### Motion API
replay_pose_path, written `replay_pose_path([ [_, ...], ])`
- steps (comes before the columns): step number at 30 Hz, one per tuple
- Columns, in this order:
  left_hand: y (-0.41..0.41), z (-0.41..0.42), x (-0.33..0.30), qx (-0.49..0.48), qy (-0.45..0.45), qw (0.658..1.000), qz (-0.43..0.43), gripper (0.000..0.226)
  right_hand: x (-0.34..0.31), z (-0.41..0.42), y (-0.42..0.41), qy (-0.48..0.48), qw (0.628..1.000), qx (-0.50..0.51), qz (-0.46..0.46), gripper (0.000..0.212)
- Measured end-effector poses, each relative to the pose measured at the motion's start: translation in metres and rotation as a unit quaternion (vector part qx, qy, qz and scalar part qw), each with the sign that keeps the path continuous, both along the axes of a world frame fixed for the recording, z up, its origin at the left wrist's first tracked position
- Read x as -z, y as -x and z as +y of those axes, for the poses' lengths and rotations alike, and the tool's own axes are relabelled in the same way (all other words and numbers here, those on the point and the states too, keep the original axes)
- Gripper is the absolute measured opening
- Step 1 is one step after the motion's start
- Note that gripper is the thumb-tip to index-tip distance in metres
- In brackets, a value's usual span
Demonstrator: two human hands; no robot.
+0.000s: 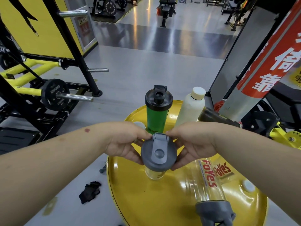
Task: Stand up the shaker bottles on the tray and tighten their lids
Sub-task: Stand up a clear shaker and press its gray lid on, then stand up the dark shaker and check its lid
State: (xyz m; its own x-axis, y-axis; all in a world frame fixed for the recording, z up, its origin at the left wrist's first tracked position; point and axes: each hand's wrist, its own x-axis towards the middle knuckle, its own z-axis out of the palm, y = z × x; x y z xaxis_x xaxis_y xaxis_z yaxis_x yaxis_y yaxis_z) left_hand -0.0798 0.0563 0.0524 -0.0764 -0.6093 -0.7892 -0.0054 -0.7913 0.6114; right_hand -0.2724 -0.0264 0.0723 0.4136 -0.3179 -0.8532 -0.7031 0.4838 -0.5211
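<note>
Our left hand [125, 144] and right hand [192, 144] pinch the grey lid [158, 152] of an upright clear shaker [154, 174], mid yellow tray [146, 201]. Near right, a second clear shaker [208, 181] lies on its side. Far side: green shaker [157, 118] and white bottle [190, 108] upright.
</note>
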Motion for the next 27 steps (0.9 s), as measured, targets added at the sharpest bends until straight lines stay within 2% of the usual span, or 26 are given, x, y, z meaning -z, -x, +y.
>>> replay_pose_path([
  [5, -0.001, 0.004, -0.005, -0.020, 0.010, 0.999, -0.022, 0.032, 0.002, 0.005, -0.002, 0.035, 0.999, 0.011, -0.022, 0.033],
  [10, -0.001, 0.002, -0.008, -0.005, -0.003, 0.999, -0.040, 0.035, 0.005, 0.008, -0.004, 0.049, 0.999, 0.016, -0.016, 0.047],
  [12, -0.001, -0.001, -0.014, 0.029, -0.006, 0.997, -0.075, 0.041, -0.001, 0.005, 0.000, 0.088, 0.996, 0.008, 0.003, 0.055],
  [14, 0.000, -0.006, -0.027, 0.059, 0.018, 0.985, -0.160, 0.044, -0.013, -0.003, 0.007, 0.153, 0.988, -0.008, 0.027, 0.058],
  [17, 0.005, -0.019, -0.049, 0.048, 0.137, 0.939, -0.312, 0.031, -0.031, -0.029, 0.026, 0.258, 0.965, -0.022, 0.051, 0.038],
  [21, 0.040, -0.029, -0.079, 0.072, 0.271, 0.900, -0.335, 0.027, -0.052, -0.075, 0.068, 0.391, 0.913, -0.014, 0.114, 0.016],
  [24, 0.082, -0.031, -0.089, 0.170, 0.286, 0.882, -0.333, 0.028, -0.041, -0.115, 0.108, 0.459, 0.867, -0.023, 0.190, 0.019],
  [27, 0.120, -0.043, -0.081, 0.266, 0.267, 0.860, -0.343, 0.031, -0.015, -0.140, 0.139, 0.459, 0.843, -0.090, 0.267, 0.038],
])
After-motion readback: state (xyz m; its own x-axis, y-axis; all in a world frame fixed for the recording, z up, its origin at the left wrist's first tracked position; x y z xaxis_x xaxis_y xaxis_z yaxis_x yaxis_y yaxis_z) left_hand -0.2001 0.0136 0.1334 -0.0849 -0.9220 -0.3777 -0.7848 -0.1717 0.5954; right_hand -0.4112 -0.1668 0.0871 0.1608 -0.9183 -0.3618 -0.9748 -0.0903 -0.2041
